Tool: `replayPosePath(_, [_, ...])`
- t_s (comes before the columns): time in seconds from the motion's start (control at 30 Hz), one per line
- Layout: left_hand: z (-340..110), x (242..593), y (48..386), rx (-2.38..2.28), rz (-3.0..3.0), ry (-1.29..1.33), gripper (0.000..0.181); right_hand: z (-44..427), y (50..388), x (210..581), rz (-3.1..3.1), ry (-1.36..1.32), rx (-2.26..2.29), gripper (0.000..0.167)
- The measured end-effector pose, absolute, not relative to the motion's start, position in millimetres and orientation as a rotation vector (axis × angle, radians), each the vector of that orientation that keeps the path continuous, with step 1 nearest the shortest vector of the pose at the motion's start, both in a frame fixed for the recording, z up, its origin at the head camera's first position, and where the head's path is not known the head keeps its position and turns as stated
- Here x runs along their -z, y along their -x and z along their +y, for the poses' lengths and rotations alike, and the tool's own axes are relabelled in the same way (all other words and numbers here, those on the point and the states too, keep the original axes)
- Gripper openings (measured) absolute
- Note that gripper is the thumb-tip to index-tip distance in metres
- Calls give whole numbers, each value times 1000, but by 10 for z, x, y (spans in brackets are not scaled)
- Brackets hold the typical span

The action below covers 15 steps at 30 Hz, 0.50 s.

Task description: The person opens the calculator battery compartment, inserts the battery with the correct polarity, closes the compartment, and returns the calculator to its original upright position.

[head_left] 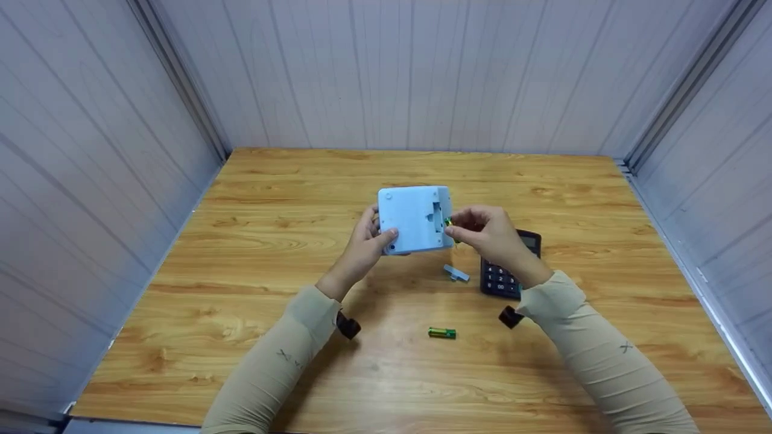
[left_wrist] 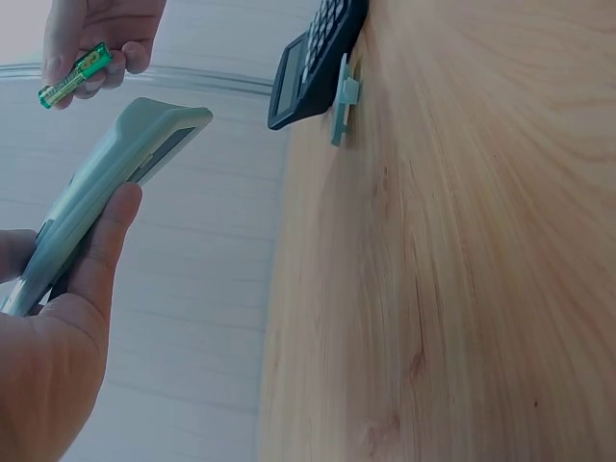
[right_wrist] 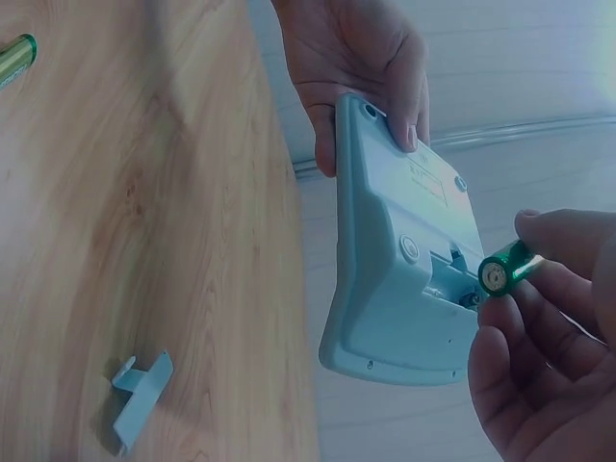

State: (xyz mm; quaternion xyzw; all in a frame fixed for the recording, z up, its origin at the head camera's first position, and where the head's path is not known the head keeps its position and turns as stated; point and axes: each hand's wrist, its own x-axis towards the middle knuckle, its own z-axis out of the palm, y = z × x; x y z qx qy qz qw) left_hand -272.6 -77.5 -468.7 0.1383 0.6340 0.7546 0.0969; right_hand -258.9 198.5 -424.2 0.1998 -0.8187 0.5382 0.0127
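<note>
My left hand (head_left: pixel 362 240) grips a light blue calculator (head_left: pixel 413 220) by its left edge, thumb across the back, which faces up toward the head camera. Near the calculator's right side lies an uncovered battery compartment (right_wrist: pixel 452 286); a metal contact shows inside it in the right wrist view. Between thumb and fingers, my right hand (head_left: pixel 491 232) pinches a green and gold battery (right_wrist: pixel 508 268), held just beside that compartment. In the left wrist view a gap separates the battery (left_wrist: pixel 75 75) from the calculator (left_wrist: pixel 106 192).
On the wooden table (head_left: pixel 271 241) lie a small light blue battery cover (head_left: pixel 456 273) and a second green battery (head_left: pixel 442 333). A black calculator (head_left: pixel 500 280) sits partly under my right wrist. Pale panelled walls (head_left: pixel 386 72) border the table at the back and sides.
</note>
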Motion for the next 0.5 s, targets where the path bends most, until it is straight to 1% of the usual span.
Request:
replayPosePath(0.27, [-759,4686,2702,-2220,1869,-431,55,1956,2608,4247,-2501,-577,-1731,14])
replayPosePath(0.5, [-736,4671,2673,-2215,1863,-471,51,1953,2628,4272,-2459,-558,-1760,15])
